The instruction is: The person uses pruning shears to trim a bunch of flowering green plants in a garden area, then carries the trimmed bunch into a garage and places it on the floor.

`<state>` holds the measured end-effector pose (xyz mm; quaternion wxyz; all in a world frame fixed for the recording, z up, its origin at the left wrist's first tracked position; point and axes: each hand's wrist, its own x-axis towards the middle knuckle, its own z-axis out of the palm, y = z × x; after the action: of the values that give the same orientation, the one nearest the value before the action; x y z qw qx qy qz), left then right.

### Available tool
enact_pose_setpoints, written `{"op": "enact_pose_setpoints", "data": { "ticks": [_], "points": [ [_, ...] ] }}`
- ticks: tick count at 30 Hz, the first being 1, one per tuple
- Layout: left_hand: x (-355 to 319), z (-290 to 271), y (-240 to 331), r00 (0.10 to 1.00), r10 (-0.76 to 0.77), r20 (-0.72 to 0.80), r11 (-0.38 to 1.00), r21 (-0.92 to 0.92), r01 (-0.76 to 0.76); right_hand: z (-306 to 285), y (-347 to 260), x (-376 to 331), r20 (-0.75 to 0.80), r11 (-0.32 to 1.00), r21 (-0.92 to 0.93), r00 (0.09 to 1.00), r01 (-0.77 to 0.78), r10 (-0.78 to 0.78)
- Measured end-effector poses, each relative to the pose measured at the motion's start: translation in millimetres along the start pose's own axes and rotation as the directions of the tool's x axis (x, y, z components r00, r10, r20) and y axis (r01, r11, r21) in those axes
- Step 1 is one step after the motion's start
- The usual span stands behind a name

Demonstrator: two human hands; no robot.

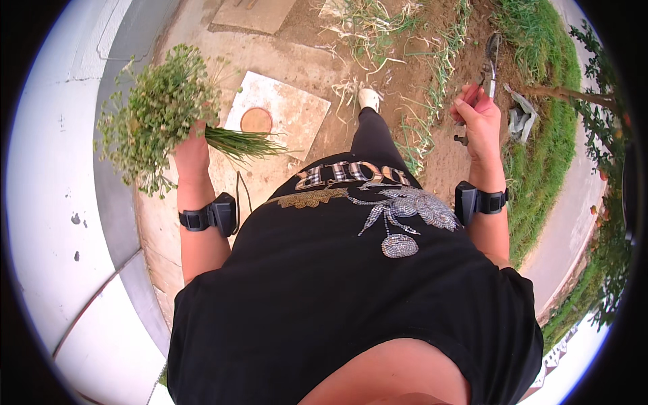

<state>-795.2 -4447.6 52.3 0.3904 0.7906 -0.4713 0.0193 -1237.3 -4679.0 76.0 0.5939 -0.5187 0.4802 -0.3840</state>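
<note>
My left hand (pixel 194 150), out to the left, is closed around a thick bunch of green stalks with round seed heads (pixel 158 101). The heads fan out to the left, and the cut stalk ends (pixel 243 143) point right over a pale board. On the right, my right hand (pixel 480 125) is closed on what looks like a pair of pruning shears (pixel 491 67). Red shows by the fingers, and the metal end points away from me over bare soil. My fingers partly hide the handles.
A stained white board (pixel 297 111) with a round brown patch lies on the concrete. Drooping onion-like plants (pixel 374 34) grow in the soil ahead and near my shoe (pixel 369 100). A grey plastic scrap (pixel 522 116) lies by the grass (pixel 550 155); a white wall (pixel 54 169) runs along the left.
</note>
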Motion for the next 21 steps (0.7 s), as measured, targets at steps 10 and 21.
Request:
{"op": "enact_pose_setpoints", "data": {
  "ticks": [10, 21],
  "points": [
    [33.1, 24.2, 78.8, 0.994, 0.105, 0.035, 0.933, 0.342, -0.111, -75.1, -43.1, 128.7, 0.033, 1.000, -0.016, 0.999, 0.014, -0.014],
    [90.2, 56.6, 143.2, 0.995, 0.045, 0.088, 0.997, 0.052, -0.049, -98.7, -49.3, 146.9, -0.001, 1.000, 0.010, 1.000, -0.017, 0.017]
  ]
}}
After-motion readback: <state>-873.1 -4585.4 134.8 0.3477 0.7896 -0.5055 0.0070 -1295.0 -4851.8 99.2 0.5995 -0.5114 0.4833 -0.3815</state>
